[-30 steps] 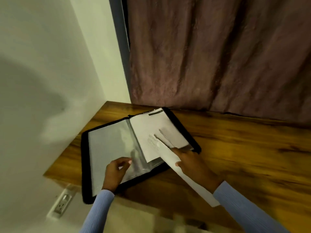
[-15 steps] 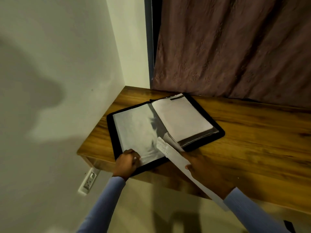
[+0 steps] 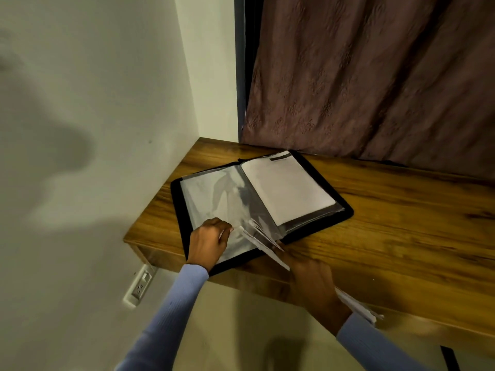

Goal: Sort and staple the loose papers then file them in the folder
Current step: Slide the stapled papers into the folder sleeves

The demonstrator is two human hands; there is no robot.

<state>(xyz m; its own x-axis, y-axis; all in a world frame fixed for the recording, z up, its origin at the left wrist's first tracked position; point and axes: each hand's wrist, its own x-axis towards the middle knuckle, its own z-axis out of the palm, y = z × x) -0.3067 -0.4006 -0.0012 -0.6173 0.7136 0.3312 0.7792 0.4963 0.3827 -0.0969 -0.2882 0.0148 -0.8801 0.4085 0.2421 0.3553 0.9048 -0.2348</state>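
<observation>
A black folder [image 3: 348, 210] lies open on the wooden desk [image 3: 401, 223], with clear plastic sleeves on its left side and a white sheet [image 3: 286, 186] in a sleeve on its right side. My left hand [image 3: 207, 243] pinches the near edge of a clear sleeve [image 3: 214, 199] on the left page. My right hand [image 3: 312, 281] holds a stack of white papers [image 3: 261, 241] edge-on, its far end touching the sleeve's near edge beside my left fingers. The stack's near end juts out past my right wrist.
The desk sits in a corner, with a white wall [image 3: 93, 129] on the left and a brown curtain [image 3: 375, 76] behind it. A wall socket [image 3: 139, 286] hangs below the desk's left end. Bare wood stretches to the right of the folder.
The view has swung left and pulled back. My right hand has drawn the paper stack off the right page and down to the left sleeve's near edge. My left hand stays on that sleeve.
</observation>
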